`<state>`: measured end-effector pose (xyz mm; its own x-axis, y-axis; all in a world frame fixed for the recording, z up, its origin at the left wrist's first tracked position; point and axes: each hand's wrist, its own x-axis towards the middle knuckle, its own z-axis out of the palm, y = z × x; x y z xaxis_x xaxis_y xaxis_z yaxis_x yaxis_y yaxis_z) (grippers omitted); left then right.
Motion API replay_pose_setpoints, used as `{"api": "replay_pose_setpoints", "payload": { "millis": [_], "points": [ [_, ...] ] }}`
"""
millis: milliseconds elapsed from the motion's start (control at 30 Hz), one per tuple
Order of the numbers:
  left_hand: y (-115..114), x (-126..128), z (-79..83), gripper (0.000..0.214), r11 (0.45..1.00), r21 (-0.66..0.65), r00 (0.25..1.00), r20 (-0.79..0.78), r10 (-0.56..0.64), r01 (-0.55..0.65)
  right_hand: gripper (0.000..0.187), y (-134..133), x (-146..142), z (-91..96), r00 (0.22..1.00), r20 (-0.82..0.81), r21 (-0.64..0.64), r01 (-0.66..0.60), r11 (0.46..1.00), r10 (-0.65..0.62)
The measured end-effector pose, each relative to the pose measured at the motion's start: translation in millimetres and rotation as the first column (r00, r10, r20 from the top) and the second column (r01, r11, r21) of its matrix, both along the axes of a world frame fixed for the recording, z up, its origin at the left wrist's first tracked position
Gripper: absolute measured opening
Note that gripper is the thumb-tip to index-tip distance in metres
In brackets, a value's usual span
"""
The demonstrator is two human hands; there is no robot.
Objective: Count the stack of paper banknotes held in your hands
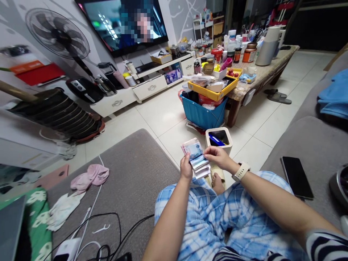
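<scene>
I sit on a grey sofa with blue plaid trousers over my knees. My left hand (186,170) is closed round a fanned stack of banknotes (195,154) held upright in front of my knees. My right hand (219,157), with a pale watch on its wrist, pinches the notes from the right side, thumb and fingers pressed on the sheets. The lower notes splay out beneath both hands. My bare foot in a sandal shows just below them.
A small white bin (219,139) stands on the tile floor just beyond my hands, a blue basket (203,115) behind it. A cluttered table (261,74) is at right, a black phone (296,177) on the sofa, pink cloth (91,175) and cables at left.
</scene>
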<state>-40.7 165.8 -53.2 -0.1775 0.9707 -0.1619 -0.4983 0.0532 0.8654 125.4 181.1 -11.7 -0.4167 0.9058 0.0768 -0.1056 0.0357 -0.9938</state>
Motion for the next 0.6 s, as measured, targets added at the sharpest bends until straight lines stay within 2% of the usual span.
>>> {"api": "replay_pose_setpoints", "payload": {
  "millis": [333,600],
  "points": [
    [0.5,0.9,-0.2,0.038,1.000,-0.002,1.000,-0.009,0.022,-0.022,0.026,-0.1,0.3,0.0,1.000,-0.011,0.002,0.009,1.000,-0.009],
    [-0.1,1.2,2.0,0.041,1.000,0.009,1.000,0.017,-0.005,0.004,0.028,-1.2,-0.6,3.2,1.000,0.014,0.000,-0.008,1.000,0.008]
  ]
}}
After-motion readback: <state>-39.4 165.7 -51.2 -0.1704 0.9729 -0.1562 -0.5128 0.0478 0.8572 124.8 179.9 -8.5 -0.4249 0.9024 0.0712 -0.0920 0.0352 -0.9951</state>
